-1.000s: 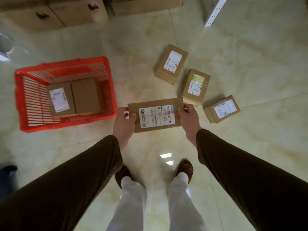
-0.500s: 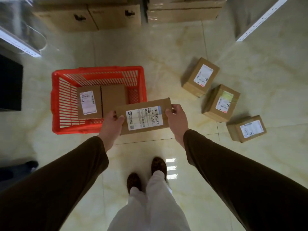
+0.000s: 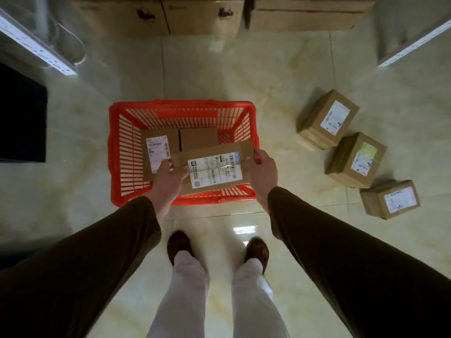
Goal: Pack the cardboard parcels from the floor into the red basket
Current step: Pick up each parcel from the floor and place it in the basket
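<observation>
I hold a flat cardboard parcel (image 3: 214,169) with a white label, tilted, over the near right part of the red basket (image 3: 122,147). My left hand (image 3: 167,181) grips its left end and my right hand (image 3: 262,172) grips its right end. Two parcels lie side by side inside the basket: a labelled parcel (image 3: 156,148) on the left and a plain parcel (image 3: 199,139) beside it. Three boxy parcels remain on the floor to the right: the far box (image 3: 328,118), the middle box (image 3: 356,159) and the near box (image 3: 390,198).
Large cardboard cartons (image 3: 190,15) line the far wall. A white shelf rail (image 3: 36,42) runs at the upper left, another rail (image 3: 415,42) at the upper right. A dark object (image 3: 22,113) sits at the left edge. My feet (image 3: 217,247) stand just behind the basket.
Both hands carried the flat parcel left from the floor parcels to over the basket. My view and feet shifted left, so the basket is now straight ahead.
</observation>
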Action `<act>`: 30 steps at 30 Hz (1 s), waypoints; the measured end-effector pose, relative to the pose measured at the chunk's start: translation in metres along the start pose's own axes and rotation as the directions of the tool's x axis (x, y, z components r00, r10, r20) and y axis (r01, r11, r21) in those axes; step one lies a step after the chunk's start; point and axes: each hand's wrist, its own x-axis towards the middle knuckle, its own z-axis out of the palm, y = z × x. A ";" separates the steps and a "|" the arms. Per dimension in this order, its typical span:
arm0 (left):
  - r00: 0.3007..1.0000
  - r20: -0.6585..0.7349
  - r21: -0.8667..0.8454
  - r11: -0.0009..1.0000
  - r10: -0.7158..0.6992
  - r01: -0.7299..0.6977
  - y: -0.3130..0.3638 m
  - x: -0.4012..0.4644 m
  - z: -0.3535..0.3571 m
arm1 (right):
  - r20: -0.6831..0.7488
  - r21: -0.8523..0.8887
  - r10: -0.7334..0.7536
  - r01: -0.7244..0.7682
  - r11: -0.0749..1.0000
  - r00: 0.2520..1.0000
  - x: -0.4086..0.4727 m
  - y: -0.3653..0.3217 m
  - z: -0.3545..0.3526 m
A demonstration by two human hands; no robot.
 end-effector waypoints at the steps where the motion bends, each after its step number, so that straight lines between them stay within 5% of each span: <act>1: 1.000 0.022 -0.020 1.000 -0.012 0.013 0.001 0.006 -0.008 | 0.003 0.020 0.017 -0.017 1.000 1.000 0.004 0.000 0.010; 12: 0.999 -0.007 -0.120 0.992 -0.048 0.047 0.014 0.053 -0.033 | 0.099 0.220 0.141 -0.160 0.962 0.985 0.047 0.000 0.064; 22: 0.941 0.289 -0.137 0.965 -0.178 0.225 0.008 0.085 -0.030 | 0.164 0.302 -0.016 -0.035 0.953 0.986 0.068 -0.016 0.086; 30: 0.898 0.404 -0.207 0.940 -0.171 0.272 0.000 0.090 0.009 | 0.226 0.389 0.039 -0.127 0.912 0.973 0.047 -0.008 0.093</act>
